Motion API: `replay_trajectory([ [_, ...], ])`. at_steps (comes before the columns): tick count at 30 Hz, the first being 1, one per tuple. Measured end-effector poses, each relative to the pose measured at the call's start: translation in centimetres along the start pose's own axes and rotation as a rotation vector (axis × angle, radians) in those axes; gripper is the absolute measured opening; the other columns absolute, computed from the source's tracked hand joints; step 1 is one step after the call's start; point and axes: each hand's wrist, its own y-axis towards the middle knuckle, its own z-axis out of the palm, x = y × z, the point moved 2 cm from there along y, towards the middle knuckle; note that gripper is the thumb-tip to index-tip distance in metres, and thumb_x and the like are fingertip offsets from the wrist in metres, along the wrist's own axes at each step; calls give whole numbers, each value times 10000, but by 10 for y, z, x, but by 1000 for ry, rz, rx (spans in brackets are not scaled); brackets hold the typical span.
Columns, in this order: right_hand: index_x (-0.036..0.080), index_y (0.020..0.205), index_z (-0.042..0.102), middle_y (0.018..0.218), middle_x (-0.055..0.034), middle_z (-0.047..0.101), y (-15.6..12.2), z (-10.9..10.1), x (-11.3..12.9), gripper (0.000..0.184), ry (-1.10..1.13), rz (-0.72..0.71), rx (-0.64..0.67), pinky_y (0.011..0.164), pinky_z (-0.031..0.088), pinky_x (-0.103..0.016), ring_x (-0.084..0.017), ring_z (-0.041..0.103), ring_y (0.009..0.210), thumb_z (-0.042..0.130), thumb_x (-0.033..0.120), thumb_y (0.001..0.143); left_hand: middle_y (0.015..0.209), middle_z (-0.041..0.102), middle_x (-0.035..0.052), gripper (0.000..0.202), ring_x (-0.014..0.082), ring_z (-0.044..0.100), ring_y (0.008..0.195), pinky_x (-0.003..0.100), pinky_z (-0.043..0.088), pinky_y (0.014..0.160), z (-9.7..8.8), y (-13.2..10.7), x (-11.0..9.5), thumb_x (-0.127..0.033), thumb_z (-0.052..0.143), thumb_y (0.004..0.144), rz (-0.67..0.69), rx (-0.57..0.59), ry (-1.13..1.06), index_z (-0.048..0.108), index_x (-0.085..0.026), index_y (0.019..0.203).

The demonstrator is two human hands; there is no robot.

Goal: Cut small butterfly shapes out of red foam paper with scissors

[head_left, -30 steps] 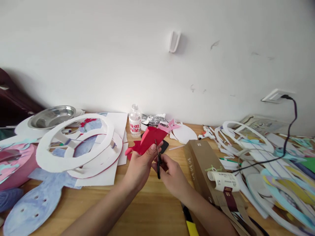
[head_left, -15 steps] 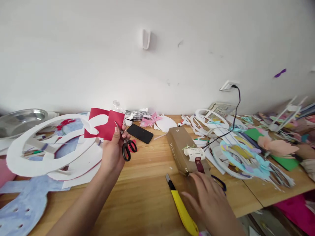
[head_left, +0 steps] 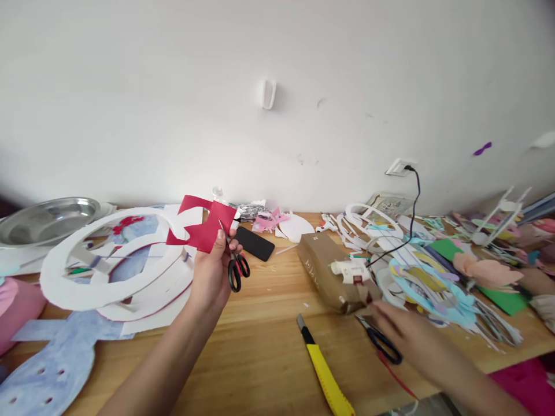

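Note:
My left hand (head_left: 217, 268) is closed around a cut piece of red paper (head_left: 214, 222) and scissors (head_left: 238, 270) with black handles. The paper has a rounded cut-out on its left side. My right hand (head_left: 392, 323), smeared by motion, is at the front right corner of a brown cardboard box (head_left: 321, 254); whether it grips the box cannot be made out. On the box lies a white glue gun (head_left: 350, 270) with a label. Just below that hand are dark-handled scissors (head_left: 384, 344) on the table. A yellow utility knife (head_left: 323, 372) lies left of them.
A black phone (head_left: 255, 244) lies behind my left hand. White paper rings (head_left: 60, 289) and a metal basin (head_left: 47, 222) fill the left side. A black cord (head_left: 414, 214) runs from the wall socket to the glue gun. Paper scraps (head_left: 433, 277) crowd the right.
My right hand has moved right from the front of the box, and the dark-handled scissors now show more fully. The box's front end has shifted slightly right. My left hand keeps its hold; the view has shifted.

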Motion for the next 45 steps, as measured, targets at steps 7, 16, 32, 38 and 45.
replay_trajectory([
  [7, 200, 1041, 701, 877, -128, 740, 83, -163, 26, 231, -414, -1, -224, 669, 405, -345, -255, 672, 766, 510, 295, 951, 840, 596, 5, 246, 63, 530, 640, 196, 531, 636, 1, 1, -9, -342, 801, 776, 33, 21, -32, 681, -159, 890],
  [16, -133, 782, 710, 972, -162, 699, 181, -222, 80, 768, -376, -103, 69, 673, 356, -360, -110, 643, 863, 202, 443, 806, 861, 580, 3, 242, 61, 509, 630, 195, 526, 629, -1, 3, -9, -314, 796, 781, 60, 29, -61, 667, -165, 920],
  [32, -150, 998, 664, 1052, -204, 686, 206, -235, 95, 742, -400, -232, -73, 681, 364, -299, -158, 635, 1004, 350, 489, 789, 867, 596, 13, 251, 67, 516, 642, 202, 527, 639, 3, -3, -7, -324, 794, 782, 75, 59, -52, 669, -170, 937],
  [38, -91, 1060, 659, 1365, -255, 520, 124, -194, 113, 633, -261, -428, -563, 814, 379, -336, -184, 558, 1162, 305, 425, 964, 883, 638, 32, 266, 79, 544, 650, 215, 541, 647, 6, -6, -5, -327, 794, 781, 41, 33, -16, 670, -157, 943],
  [45, 206, 1182, 575, 1087, -78, 644, 40, 4, 166, 224, 606, -520, -320, 808, 525, -297, -170, 628, 935, 483, 248, 983, 893, 692, 58, 299, 90, 590, 655, 231, 551, 683, 11, -26, 24, -324, 835, 732, -150, 22, 4, 688, -133, 911],
])
